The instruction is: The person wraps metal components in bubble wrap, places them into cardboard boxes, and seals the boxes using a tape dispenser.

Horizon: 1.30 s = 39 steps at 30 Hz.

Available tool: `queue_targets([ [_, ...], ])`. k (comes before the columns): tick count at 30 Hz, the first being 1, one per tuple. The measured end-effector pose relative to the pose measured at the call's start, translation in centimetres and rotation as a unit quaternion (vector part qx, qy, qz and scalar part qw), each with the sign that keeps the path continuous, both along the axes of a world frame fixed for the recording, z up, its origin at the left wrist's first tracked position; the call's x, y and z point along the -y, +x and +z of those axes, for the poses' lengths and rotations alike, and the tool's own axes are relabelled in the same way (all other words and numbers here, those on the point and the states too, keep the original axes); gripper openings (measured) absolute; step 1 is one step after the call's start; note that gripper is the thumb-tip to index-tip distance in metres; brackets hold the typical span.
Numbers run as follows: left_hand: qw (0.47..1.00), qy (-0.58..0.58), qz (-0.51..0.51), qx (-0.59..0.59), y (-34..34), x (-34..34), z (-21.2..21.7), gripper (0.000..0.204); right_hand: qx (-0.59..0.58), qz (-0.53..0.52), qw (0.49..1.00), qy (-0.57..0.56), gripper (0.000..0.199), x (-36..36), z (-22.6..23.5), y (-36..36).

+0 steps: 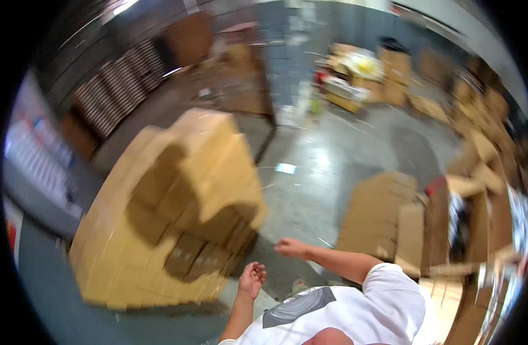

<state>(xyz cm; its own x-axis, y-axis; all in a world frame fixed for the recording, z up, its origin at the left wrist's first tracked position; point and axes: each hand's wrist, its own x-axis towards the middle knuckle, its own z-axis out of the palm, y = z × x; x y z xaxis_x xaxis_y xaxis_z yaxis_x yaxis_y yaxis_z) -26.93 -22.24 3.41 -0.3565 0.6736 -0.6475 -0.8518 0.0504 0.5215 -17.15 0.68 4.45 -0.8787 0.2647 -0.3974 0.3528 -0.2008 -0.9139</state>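
Observation:
A large stack of brown cardboard boxes point(229, 167) rises on the left, with dark shadows falling across it. My left hand point(252, 280) is beside the stack's near right corner, empty, its fingers loosely bent and a little apart. Over the floor to the right of the stack hangs my right hand point(293, 248), its fingers slightly curled and softened by blur. Nothing shows in it. I cannot make out either hand touching the boxes.
Flattened cardboard point(370, 215) lies on the right, beside an open carton point(468, 224) with dark and silvery contents. Bags and boxes point(356, 75) are heaped at the back wall. A pillar point(284, 63) stands ahead. A pale blue scrap point(286, 168) lies on the grey floor point(310, 198).

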Motion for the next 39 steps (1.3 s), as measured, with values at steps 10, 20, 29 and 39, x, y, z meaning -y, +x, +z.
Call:
queue_targets([
  [10, 0.825, 0.096, -0.531, -0.167, 26.6, -28.6, 1.4, 0.025, 0.143, -0.808, 0.571, 0.033, 0.022, 10.6, -1.2, 60.3],
  [20, 0.371, 0.42, -0.672, -0.484, 66.6, -43.3, 0.3, 0.034, 0.113, -0.953, 0.28, -0.016, 0.007, 28.1, -2.0, 64.9],
  [29, -0.177, 0.269, -0.583, -0.746, 84.2, -56.2, -4.3, 0.063, 0.106, -0.97, 0.167, -0.145, 0.01, 25.7, -5.6, 61.0],
  [39, -0.388, 0.221, -0.59, -0.673, 89.7, -57.1, -8.4, 0.106, 0.172, -0.955, 0.241, -0.027, 0.013, 9.8, -0.7, 70.7],
])
